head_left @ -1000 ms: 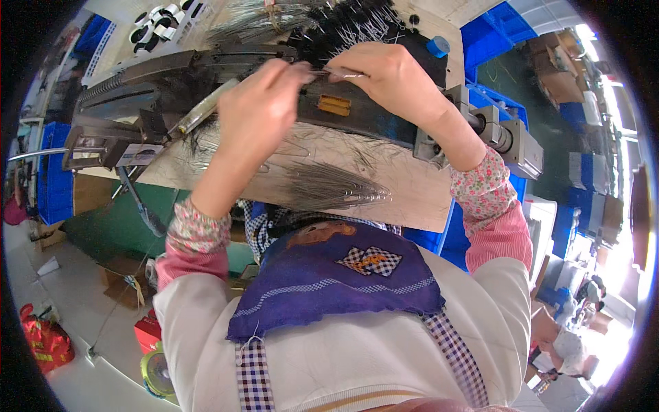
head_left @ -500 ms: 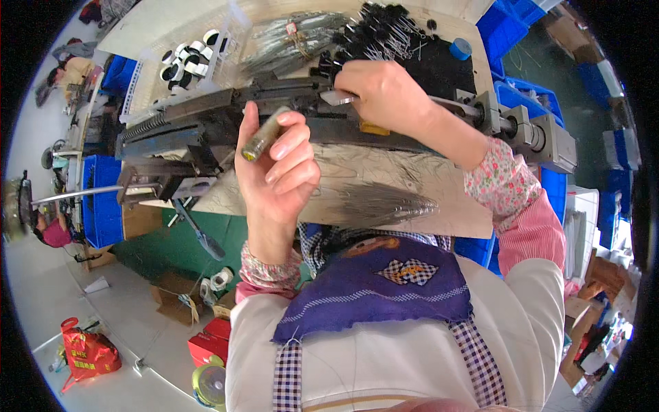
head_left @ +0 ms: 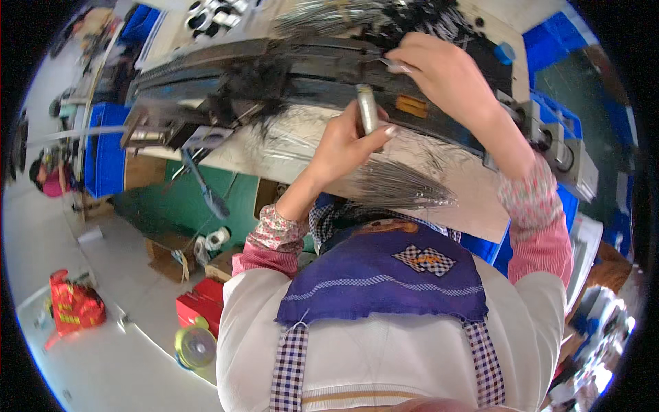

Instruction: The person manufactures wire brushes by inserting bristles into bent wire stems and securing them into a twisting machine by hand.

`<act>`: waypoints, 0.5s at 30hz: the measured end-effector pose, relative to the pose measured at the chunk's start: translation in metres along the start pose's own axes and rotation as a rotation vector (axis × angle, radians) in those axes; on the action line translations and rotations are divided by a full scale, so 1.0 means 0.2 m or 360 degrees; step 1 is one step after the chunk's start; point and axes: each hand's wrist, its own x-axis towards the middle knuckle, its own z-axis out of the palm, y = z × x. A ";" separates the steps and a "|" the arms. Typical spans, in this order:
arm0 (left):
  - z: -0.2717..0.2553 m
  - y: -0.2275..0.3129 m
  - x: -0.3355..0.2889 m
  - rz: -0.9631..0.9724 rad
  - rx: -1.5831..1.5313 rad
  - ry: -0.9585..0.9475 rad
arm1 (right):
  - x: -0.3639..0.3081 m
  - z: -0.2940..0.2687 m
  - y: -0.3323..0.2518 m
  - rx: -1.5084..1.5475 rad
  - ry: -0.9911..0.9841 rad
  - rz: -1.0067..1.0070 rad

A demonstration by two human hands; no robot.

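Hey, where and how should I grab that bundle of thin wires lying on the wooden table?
Probably by the right end of the wire bundle, pinching from above and the right. The wires lie flat and taper together there, whereas they fan out towards the left, the side nearer the left hand.

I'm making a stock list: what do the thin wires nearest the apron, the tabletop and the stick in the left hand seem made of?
Wires: probably metal, shiny; thin grey strands with bright glints at one end.
Tabletop: likely wood, matt; pale tan surface.
Stick in the left hand: smooth, silvery grey with a pale highlight; metal or plastic, I cannot tell.
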 end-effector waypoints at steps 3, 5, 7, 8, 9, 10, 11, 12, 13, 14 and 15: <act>-0.31 -0.25 -0.16 -0.0188 -0.0236 0.0705 | -0.25 -0.07 -0.15 0.0192 -0.0094 0.0069; -0.55 -0.36 -0.22 -0.0224 -0.0504 0.1286 | -0.32 0.02 -0.13 0.0079 -0.0168 0.0271; -0.65 -0.28 -0.24 -0.0192 -0.0760 0.1230 | -0.34 0.11 -0.10 -0.0117 -0.0233 0.0642; -0.67 -0.25 -0.22 -0.0187 -0.0800 0.1166 | -0.35 0.20 0.02 -0.0320 -0.0237 0.0644; -0.67 -0.22 -0.20 -0.0190 -0.0839 0.1088 | -0.36 0.26 0.09 -0.0323 -0.0230 0.0664; -0.68 -0.22 -0.19 -0.0190 -0.0828 0.1064 | -0.36 0.31 0.16 -0.0343 -0.0225 0.0642; -0.66 -0.24 -0.18 -0.0170 -0.0804 0.1125 | -0.38 0.32 0.20 -0.0376 -0.0227 0.0633; -0.63 -0.26 -0.17 -0.0151 -0.0786 0.1180 | -0.40 0.31 0.20 -0.0401 -0.0223 0.0670; -0.61 -0.28 -0.16 -0.0161 -0.0798 0.1119 | -0.42 0.29 0.19 -0.0366 -0.0219 0.0562; -0.59 -0.30 -0.15 -0.0042 -0.0846 0.1212 | -0.44 0.25 0.18 -0.0339 -0.0218 0.0459; -0.56 -0.31 -0.15 0.0084 -0.0900 0.1331 | -0.47 0.20 0.14 -0.0378 -0.0224 0.0483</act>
